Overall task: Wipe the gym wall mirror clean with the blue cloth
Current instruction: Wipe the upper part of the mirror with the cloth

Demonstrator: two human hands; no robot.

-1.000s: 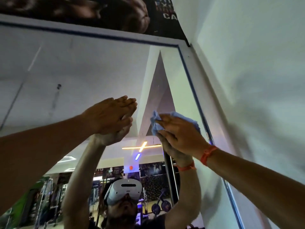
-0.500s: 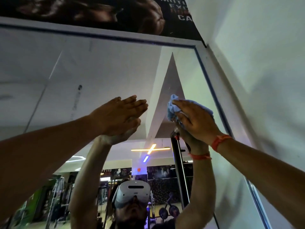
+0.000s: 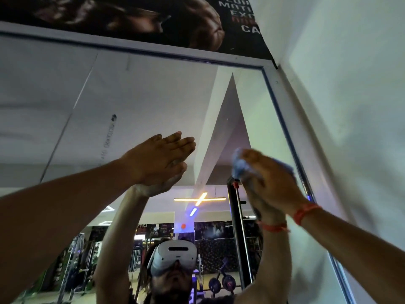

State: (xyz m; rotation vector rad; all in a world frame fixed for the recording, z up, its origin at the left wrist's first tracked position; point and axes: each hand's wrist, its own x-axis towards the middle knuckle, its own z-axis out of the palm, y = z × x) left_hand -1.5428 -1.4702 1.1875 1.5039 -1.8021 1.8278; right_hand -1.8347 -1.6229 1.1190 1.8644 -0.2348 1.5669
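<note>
The right hand (image 3: 270, 183) presses a bunched, soft blue cloth (image 3: 240, 166) against the large framed gym wall mirror (image 3: 153, 102) near its right edge (motion-blurred). The left hand (image 3: 160, 159) rests flat, fingers straight. Light, pliable cloth likely handles best bunched under the palm.

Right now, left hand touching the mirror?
Touching. Head view: left hand lies flat on the mirror, fingertips meeting their reflection with no gap.

The person's left hand (image 3: 160, 159) is pressing flat, fingers straight, against the wall mirror (image 3: 131, 95). To its right, the blurred right hand (image 3: 269, 181) is pressing the blue cloth (image 3: 237, 165) on the glass near the mirror's blue frame (image 3: 282, 119). A dark poster (image 3: 131, 16) is hanging above.
</note>
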